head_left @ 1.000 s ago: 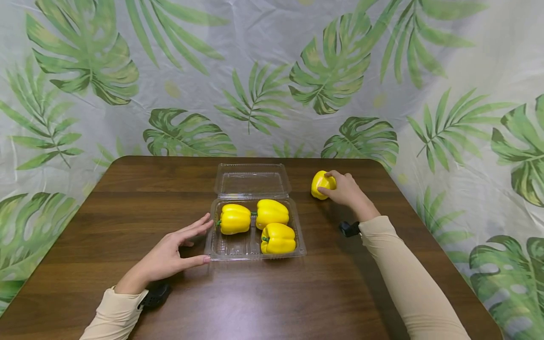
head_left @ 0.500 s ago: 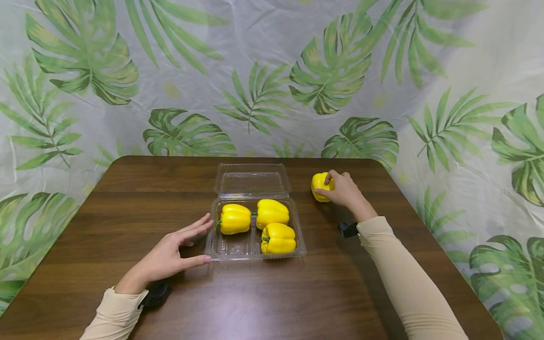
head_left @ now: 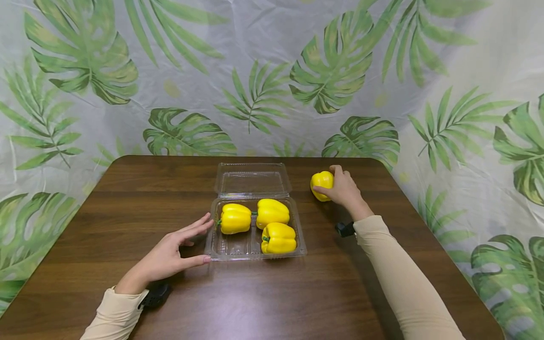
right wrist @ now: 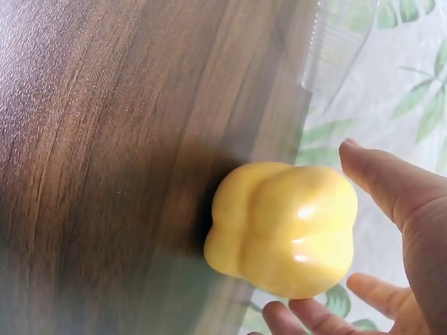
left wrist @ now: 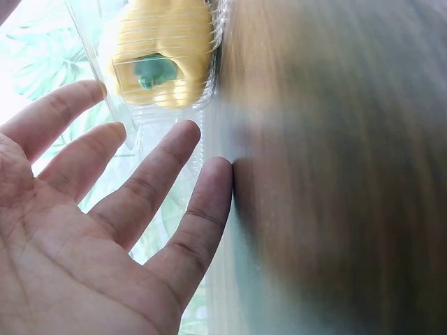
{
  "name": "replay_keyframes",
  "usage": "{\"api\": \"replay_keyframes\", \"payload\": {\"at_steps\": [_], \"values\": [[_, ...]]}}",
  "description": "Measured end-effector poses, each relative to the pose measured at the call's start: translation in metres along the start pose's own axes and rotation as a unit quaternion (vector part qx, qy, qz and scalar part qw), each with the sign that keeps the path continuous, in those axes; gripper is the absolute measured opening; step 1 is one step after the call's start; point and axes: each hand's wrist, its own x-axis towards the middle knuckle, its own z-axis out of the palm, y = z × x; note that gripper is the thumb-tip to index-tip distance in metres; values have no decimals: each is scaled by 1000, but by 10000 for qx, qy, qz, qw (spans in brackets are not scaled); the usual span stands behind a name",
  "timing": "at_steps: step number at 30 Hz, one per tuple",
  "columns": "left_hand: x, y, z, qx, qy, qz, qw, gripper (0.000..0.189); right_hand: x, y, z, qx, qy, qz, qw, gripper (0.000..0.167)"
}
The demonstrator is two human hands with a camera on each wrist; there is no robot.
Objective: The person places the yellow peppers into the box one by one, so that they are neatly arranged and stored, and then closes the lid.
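Note:
In the head view, my left hand [head_left: 163,257] rests beside a clear plastic clamshell box [head_left: 238,256], fingertips at its left side and thumb by the front corner. Its fingers are spread and hold nothing. Three yellow bell peppers lie in the box: one at left [head_left: 235,219], one at back right [head_left: 272,213], one at front right [head_left: 278,238]. Another yellow bell pepper [head_left: 321,185] lies on the table at back right, with my right hand [head_left: 345,190] around its right side. The right wrist view shows thumb and fingers spread loosely about this pepper [right wrist: 286,230], the thumb tip apart from it.
The box's hinged lid [head_left: 252,182] lies folded back toward the far edge of the brown wooden table [head_left: 263,302]. A leaf-patterned cloth [head_left: 263,85] hangs behind the table. Each wrist carries a small black camera.
My right hand's fingers have spread from their closer hold on the loose pepper, the index finger moving off its top toward the back. The pepper has shifted slightly. My left hand stays put.

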Motion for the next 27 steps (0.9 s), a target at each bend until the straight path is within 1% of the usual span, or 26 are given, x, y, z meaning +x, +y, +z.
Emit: {"api": "replay_keyframes", "payload": {"at_steps": [6, 14, 18, 27], "values": [[0, 0, 0, -13, -16, -25, 10000, 82, 2, -2, 2, -97, -1, 101, 9999, 96], [-1, 0, -1, 3, -25, -14, 10000, 82, 4, -2, 3, -186, -95, 131, 9997, 92], [-1, -1, -1, -1, -29, -20, 10000, 82, 6, 0, 4, -116, -127, 59, 9998, 90], [-1, -1, -1, -53, -70, -53, 9999, 82, 7, 3, 1, 13, -181, -280, 9994, 90]]}}
